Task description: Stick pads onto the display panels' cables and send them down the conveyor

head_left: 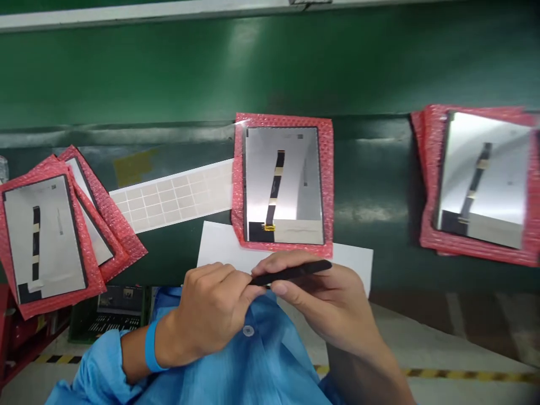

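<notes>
Just in front of my body, both hands meet on a slim black hand tool [295,272] with a rounded right end; its exact kind is unclear. My left hand [217,306] is closed at the tool's left end, thumb and fingers pinched together, hiding its tip. The fingers of my right hand [333,306] close around the tool's middle. Directly beyond the hands lies a display panel [295,185], back side up, on a pink bubble-wrap bag [327,185]. A dark flex cable [276,185] runs along the panel, with a gold connector [269,228] at its lower end.
A sheet of pale rectangular labels [169,197] reaches under the middle bag. White paper [217,242] lies beneath it. More panels on pink bags sit at left [54,225] and right [485,180]. Underneath is a green work surface [371,185]; a green crate [113,312] stands below, left.
</notes>
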A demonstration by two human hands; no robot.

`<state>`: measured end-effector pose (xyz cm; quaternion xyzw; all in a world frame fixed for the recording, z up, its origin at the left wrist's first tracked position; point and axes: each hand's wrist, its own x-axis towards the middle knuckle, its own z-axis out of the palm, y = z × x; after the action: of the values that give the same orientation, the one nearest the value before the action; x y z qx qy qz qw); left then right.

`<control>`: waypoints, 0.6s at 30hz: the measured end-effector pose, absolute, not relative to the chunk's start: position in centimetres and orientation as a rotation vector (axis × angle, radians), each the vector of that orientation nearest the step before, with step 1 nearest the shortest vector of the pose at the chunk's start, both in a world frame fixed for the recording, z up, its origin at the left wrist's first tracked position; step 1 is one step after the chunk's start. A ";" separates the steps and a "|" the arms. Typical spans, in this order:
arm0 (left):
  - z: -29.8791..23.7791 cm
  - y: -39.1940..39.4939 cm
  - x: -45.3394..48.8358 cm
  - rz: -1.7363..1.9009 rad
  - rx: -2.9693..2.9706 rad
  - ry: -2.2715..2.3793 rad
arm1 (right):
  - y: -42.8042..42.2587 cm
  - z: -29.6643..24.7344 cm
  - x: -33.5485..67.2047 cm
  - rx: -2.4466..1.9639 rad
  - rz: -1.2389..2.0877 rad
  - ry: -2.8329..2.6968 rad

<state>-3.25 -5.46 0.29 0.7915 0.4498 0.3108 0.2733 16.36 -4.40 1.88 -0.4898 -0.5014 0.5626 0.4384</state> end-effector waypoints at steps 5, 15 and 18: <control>-0.4 -1.2 -5.0 0.923 2.164 1.409 | 0.3 1.4 15.7 -1.273 1.265 -1.236; -4.7 4.1 -4.6 0.616 2.432 1.654 | 9.0 -1.6 15.7 -1.238 1.335 -1.284; -4.4 4.0 -4.7 0.647 2.410 1.654 | 8.9 -1.5 16.0 -1.249 1.384 -1.324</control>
<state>-4.72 3.99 -4.42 0.8028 0.5510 0.2156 0.0738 16.02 8.87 -1.49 -0.4972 -0.5268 0.5508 0.4146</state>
